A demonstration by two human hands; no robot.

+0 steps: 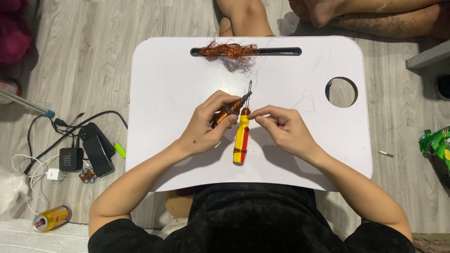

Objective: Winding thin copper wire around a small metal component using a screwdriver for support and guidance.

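Note:
My left hand (pixel 208 124) grips a small copper-wound tool (pixel 230 108) whose thin metal tip points up past my fingers. My right hand (pixel 281 129) pinches fine copper wire at the top of a yellow and red screwdriver handle (pixel 241 143), which lies upright on the white lap table (pixel 164 93) between both hands. A small clump of copper wire sits at the handle's top end. A tangle of loose copper wire (pixel 228 49) rests over the dark slot at the table's far edge.
The table has a round hole (pixel 341 92) at the right. Left on the wooden floor lie a black speaker, chargers with cables (pixel 77 150), a green lighter (pixel 120 150) and a yellow can (pixel 51 218). Another person's legs (pixel 328 11) are beyond the table. A green packet (pixel 438 143) lies right.

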